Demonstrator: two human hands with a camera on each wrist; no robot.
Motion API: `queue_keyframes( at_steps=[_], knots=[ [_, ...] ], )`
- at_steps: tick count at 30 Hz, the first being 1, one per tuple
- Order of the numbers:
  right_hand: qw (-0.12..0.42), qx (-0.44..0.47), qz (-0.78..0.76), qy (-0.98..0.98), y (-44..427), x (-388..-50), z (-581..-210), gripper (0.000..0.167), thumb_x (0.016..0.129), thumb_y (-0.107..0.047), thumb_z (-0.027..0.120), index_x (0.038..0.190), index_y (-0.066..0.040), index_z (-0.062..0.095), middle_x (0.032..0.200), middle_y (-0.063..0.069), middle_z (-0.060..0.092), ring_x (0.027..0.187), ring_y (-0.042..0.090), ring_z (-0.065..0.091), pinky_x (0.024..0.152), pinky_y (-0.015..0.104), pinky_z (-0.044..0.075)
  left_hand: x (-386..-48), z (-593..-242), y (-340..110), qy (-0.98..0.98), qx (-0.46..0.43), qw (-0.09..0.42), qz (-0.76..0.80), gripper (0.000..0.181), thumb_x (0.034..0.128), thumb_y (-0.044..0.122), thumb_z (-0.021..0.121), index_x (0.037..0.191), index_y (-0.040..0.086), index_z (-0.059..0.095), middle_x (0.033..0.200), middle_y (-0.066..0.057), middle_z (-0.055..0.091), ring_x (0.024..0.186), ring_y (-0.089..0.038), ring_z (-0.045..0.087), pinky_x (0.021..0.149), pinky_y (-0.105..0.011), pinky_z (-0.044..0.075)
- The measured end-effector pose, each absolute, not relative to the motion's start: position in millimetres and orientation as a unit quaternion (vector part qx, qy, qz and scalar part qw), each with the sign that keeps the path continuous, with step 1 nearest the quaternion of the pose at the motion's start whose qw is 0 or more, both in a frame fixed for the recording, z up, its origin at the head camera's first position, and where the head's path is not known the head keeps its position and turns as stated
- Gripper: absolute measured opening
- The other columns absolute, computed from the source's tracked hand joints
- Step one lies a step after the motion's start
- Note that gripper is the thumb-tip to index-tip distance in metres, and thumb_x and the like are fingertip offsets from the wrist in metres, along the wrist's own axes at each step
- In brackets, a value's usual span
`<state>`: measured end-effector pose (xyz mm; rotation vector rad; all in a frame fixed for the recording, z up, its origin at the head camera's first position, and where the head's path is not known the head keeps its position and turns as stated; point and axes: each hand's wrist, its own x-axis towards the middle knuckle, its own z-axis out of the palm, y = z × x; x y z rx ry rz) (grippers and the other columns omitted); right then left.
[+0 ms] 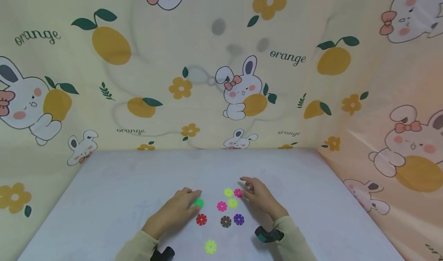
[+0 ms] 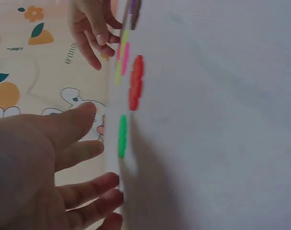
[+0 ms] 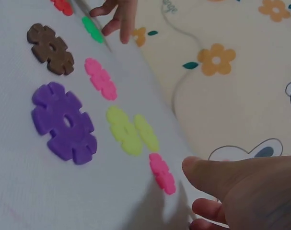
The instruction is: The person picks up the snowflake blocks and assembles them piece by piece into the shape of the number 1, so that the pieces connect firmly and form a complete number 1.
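Observation:
Several flower-shaped notched discs lie flat on the white table. Beside the green disc (image 1: 199,203) is my left hand (image 1: 177,206), its thumb and fingers spread around it; in the left wrist view a gap shows between the fingers and the green disc (image 2: 122,136). My right hand (image 1: 260,198) hovers by the far pink disc (image 1: 238,193), index finger extended, nothing in its grasp. In the right wrist view its thumb (image 3: 207,175) is just right of that pink disc (image 3: 162,174). Between the hands lie two yellow discs (image 3: 124,130) and another pink disc (image 1: 222,206).
Nearer the front are a red disc (image 1: 201,219), a brown disc (image 1: 226,221) and a purple disc (image 1: 238,219). One yellow-green disc (image 1: 210,247) lies by itself close to the front edge. A patterned curtain (image 1: 207,111) rises behind the white table (image 1: 304,184).

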<state>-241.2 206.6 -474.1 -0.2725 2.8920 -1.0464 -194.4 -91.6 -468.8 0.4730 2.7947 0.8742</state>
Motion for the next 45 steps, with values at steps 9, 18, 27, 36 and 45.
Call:
queue_keyframes(
  at_steps=[9, 18, 27, 36, 45],
  knots=[
    [0.043, -0.083, -0.313, 0.945, 208, -241, -479, 0.042, 0.091, -0.011, 0.073, 0.132, -0.016, 0.066, 0.116, 0.006, 0.065, 0.104, 0.019, 0.058, 0.096, 0.045, 0.053, -197, -477, -88, 0.948, 0.187, 0.054, 0.251, 0.043, 0.0927, 0.025, 0.073, 0.133, 0.012, 0.066, 0.123, -0.010, 0.059, 0.110, -0.025, 0.056, 0.092, -0.047, 0.053],
    [0.022, -0.104, -0.300, 0.948, 204, -243, -481, 0.025, 0.088, -0.006, 0.076, 0.112, -0.013, 0.074, 0.112, 0.006, 0.066, 0.104, 0.020, 0.059, 0.094, 0.042, 0.054, -201, -479, -87, 0.945, 0.187, 0.029, 0.266, 0.033, 0.0862, 0.017, 0.079, 0.118, 0.010, 0.073, 0.116, -0.006, 0.064, 0.109, -0.023, 0.059, 0.094, -0.045, 0.054],
    [0.040, -0.089, -0.328, 0.939, 204, -245, -477, 0.021, 0.090, -0.007, 0.075, 0.106, -0.015, 0.065, 0.092, 0.001, 0.063, 0.083, 0.016, 0.054, 0.076, 0.030, 0.050, -206, -470, -90, 0.937, 0.201, 0.033, 0.283, 0.022, 0.0860, 0.012, 0.079, 0.093, 0.016, 0.059, 0.081, 0.005, 0.055, 0.077, -0.012, 0.049, 0.070, -0.028, 0.046],
    [0.046, -0.083, -0.358, 0.929, 205, -245, -473, 0.012, 0.095, -0.012, 0.069, 0.107, -0.014, 0.067, 0.088, 0.001, 0.062, 0.080, 0.015, 0.054, 0.067, 0.024, 0.048, -206, -457, -96, 0.932, 0.172, 0.013, 0.320, 0.009, 0.0912, 0.009, 0.073, 0.091, 0.015, 0.067, 0.081, 0.007, 0.060, 0.076, -0.010, 0.051, 0.071, -0.027, 0.046],
    [0.058, -0.127, -0.458, 0.878, 192, -235, -446, 0.030, 0.100, -0.013, 0.063, 0.130, -0.012, 0.058, 0.087, 0.016, 0.068, 0.072, 0.016, 0.056, 0.061, 0.023, 0.047, -195, -437, -103, 0.926, 0.150, -0.009, 0.347, 0.008, 0.0971, 0.011, 0.066, 0.098, 0.017, 0.061, 0.086, 0.004, 0.072, 0.074, -0.007, 0.057, 0.071, -0.028, 0.049]
  ],
)
